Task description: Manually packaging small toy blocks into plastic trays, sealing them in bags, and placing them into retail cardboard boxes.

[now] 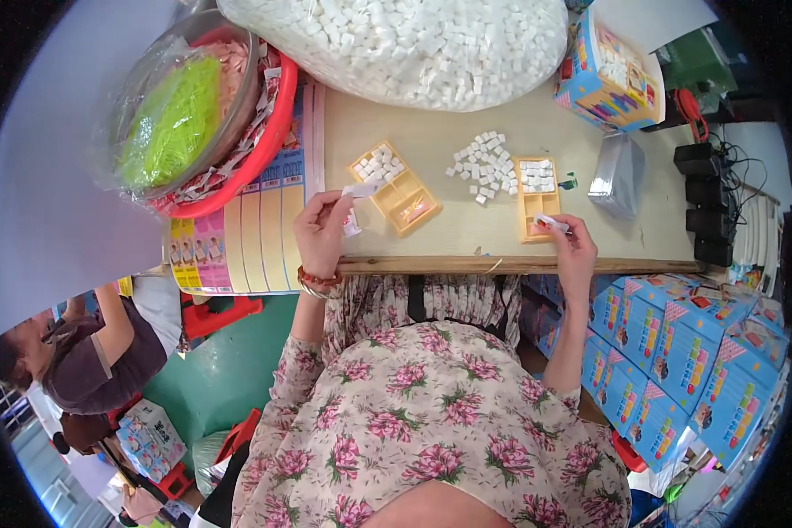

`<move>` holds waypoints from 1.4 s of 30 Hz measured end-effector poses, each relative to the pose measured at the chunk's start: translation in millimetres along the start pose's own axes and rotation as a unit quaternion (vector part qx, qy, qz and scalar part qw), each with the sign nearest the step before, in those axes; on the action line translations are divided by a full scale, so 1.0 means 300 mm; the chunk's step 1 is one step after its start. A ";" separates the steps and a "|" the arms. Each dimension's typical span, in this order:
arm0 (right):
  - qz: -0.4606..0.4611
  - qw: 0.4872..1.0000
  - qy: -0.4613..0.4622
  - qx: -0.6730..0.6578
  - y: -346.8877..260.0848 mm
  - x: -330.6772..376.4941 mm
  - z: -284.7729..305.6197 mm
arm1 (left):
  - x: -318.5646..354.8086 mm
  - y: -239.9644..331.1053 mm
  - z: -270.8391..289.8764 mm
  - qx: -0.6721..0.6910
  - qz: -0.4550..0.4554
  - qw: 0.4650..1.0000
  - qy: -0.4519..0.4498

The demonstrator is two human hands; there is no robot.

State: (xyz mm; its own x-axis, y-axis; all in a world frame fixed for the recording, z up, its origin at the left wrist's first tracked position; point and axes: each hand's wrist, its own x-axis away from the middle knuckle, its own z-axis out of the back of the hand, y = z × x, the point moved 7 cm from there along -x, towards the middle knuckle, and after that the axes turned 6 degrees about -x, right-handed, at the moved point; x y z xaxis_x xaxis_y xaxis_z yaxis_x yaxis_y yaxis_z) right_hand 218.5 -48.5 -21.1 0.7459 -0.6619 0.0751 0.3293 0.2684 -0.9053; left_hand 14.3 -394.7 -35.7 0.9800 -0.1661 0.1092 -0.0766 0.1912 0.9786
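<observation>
My left hand (322,231) is raised over the table's near edge and pinches a small white wrapped piece (361,189) between its fingertips. Just beyond it lies a yellow two-compartment tray (394,187), with white cubes in its far half and pink-wrapped bits in its near half. My right hand (572,246) holds a small white-and-pink packet (551,222) at the near end of a second yellow tray (534,197), whose far half is filled with white cubes. A loose heap of white cubes (484,165) lies between the two trays.
A big clear bag of white cubes (414,44) fills the table's far side. At left sits a red basin (277,123) with a bagged green bundle (172,123), beside printed sheets (246,229). Blue cartons (678,352) stack at right. Another person (70,352) sits lower left.
</observation>
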 end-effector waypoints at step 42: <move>0.146 0.959 -0.045 0.237 -0.115 0.018 -0.070 | 0.046 0.084 -0.288 -0.431 -0.293 0.842 -0.137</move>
State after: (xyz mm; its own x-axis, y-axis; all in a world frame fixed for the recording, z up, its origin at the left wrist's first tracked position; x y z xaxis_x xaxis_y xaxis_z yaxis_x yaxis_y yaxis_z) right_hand 199.1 -76.0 1.7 0.8865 -0.4524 -0.0970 0.3092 0.7353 -0.6031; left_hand 41.8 -308.7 -24.5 0.7153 -0.6705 -0.1970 0.6828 0.6107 0.4009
